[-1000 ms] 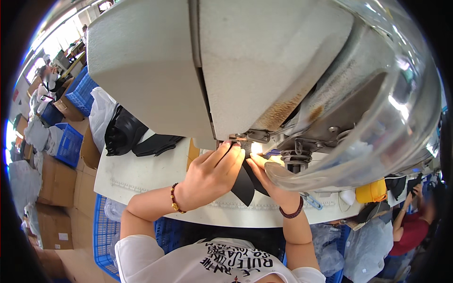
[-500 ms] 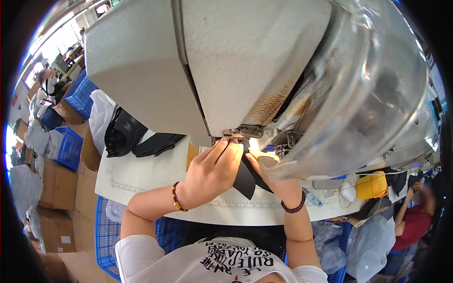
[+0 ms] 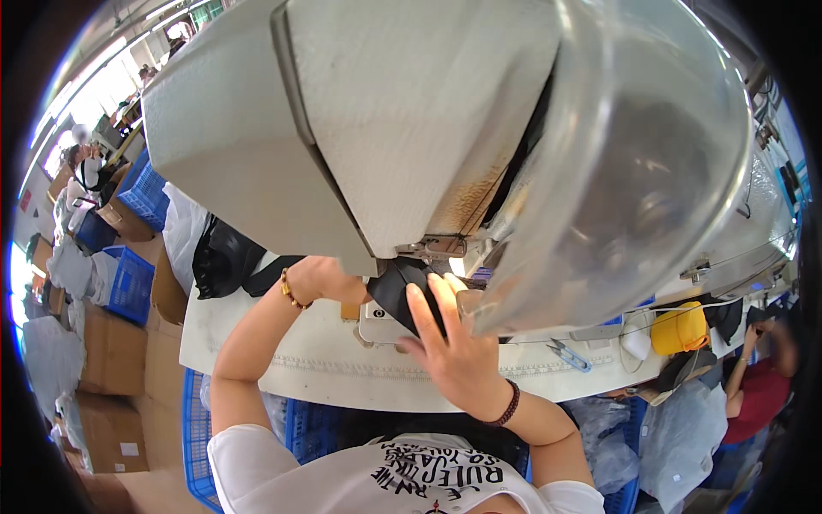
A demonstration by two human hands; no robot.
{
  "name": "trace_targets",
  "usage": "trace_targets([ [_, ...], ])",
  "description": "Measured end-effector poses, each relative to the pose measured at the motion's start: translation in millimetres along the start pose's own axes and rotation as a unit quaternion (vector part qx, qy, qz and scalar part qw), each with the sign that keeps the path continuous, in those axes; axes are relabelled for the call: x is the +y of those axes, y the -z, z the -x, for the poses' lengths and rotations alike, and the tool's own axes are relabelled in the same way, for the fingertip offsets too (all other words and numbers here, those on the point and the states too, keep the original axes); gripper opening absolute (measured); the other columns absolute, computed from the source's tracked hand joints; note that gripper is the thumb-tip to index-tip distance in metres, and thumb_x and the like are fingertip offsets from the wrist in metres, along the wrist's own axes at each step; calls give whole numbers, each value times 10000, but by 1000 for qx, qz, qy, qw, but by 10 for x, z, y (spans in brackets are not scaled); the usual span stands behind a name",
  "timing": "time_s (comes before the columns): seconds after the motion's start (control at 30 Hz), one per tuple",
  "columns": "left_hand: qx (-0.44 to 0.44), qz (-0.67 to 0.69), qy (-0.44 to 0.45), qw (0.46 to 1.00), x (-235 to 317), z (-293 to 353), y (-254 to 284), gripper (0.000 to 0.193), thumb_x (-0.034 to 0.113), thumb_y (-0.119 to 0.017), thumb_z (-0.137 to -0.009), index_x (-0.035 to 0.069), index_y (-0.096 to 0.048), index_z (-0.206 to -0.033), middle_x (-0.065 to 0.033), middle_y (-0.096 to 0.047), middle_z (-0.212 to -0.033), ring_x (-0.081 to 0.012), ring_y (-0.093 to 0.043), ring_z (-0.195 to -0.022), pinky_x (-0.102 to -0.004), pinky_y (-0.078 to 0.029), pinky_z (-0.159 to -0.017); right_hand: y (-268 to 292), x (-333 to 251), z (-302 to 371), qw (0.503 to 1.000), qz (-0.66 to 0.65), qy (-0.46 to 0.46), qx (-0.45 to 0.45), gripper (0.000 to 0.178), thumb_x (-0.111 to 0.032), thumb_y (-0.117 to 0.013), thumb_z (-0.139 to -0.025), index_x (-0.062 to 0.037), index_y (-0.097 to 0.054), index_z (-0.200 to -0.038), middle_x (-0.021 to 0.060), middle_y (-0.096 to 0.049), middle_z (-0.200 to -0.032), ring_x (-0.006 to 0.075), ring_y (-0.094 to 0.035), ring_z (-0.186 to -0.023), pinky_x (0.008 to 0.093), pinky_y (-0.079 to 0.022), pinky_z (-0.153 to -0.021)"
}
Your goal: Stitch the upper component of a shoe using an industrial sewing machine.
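A large cream sewing machine head point(image 3: 402, 128) fills the upper view, very close to the camera. Under it lies a black fabric piece point(image 3: 402, 287) on the machine's white bed point(image 3: 308, 360). My right hand point(image 3: 449, 347) lies flat with fingers spread, pressing on the black fabric near the needle area. My left hand point(image 3: 330, 278), with a beaded bracelet at the wrist, reaches under the machine head beside the fabric; its fingers are hidden by the machine.
A heap of black fabric pieces point(image 3: 227, 257) lies at the table's left end. Small snips point(image 3: 569, 354) and a yellow object point(image 3: 681, 330) sit at the right. Blue crates point(image 3: 128, 283) and cardboard boxes point(image 3: 107, 351) stand on the left. Another person in red point(image 3: 758, 394) sits at the right.
The view has tilted closer, so the machine head looms larger. My left hand has slid back and left under the machine; my right hand now lies flat on the black fabric.
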State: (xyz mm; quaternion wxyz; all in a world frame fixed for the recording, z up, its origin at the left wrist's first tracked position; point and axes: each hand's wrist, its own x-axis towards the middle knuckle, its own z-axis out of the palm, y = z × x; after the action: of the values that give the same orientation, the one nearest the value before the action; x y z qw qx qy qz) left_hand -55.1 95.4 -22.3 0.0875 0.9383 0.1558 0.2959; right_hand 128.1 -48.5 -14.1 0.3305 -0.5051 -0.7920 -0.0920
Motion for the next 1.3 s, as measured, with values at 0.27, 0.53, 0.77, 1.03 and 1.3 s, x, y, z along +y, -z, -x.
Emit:
trace_targets([
  [0.27, 119, -169, 111, 972, 984, -63, -257, 592, 273, -757, -459, 80, -605, -998, -72, -527, -1083, -254, -502, -968, -440, -370, -807, -785, 1244, 629, 964, -172, -144, -143, 350, -67, -484, -844, -41, -523, -1190, 46, -568, -993, 142, -526, -852, 317, -428, -773],
  [0.53, 199, -201, 176, 943, 1162, -162, -443, 569, 279, -746, -460, 75, -606, -972, -59, -554, -1027, -221, -505, -959, -384, -329, -762, -499, 1255, 315, 970, -231, -49, -54, 343, -136, -497, -844, -19, -483, -1167, 75, -566, -997, 173, -524, -859, 310, -431, -763],
  [0.77, 203, -227, 172, 937, 1168, -163, -485, 560, 301, -733, -500, 41, -605, -980, -69, -559, -1026, -222, -503, -960, -381, -320, -752, -285, 1081, 85, 986, -159, 16, 39, 240, -119, -602, -746, -46, -581, -974, 110, -594, -896, 269, -555, -775, 351, -444, -678],
  [1.03, 146, -278, 170, 934, 1290, -185, -442, 492, 225, -682, -562, 16, -610, -1001, -79, -570, -1043, -207, -504, -944, -390, -335, -748, 19, 1083, -73, 977, -189, 79, 59, 166, -110, -661, -701, -60, -635, -857, 130, -606, -815, 325, -566, -710, 376, -445, -622],
  [1.3, 207, -178, 85, 958, 1154, -144, -344, 433, -6, -578, -551, -33, -615, -981, -109, -633, -903, -210, -516, -674, -302, -413, -615, -211, 1478, -71, 960, -71, 272, 11, 109, -99, -663, -741, -48, -617, -826, 124, -580, -710, 285, -546, -646, 354, -423, -585],
])
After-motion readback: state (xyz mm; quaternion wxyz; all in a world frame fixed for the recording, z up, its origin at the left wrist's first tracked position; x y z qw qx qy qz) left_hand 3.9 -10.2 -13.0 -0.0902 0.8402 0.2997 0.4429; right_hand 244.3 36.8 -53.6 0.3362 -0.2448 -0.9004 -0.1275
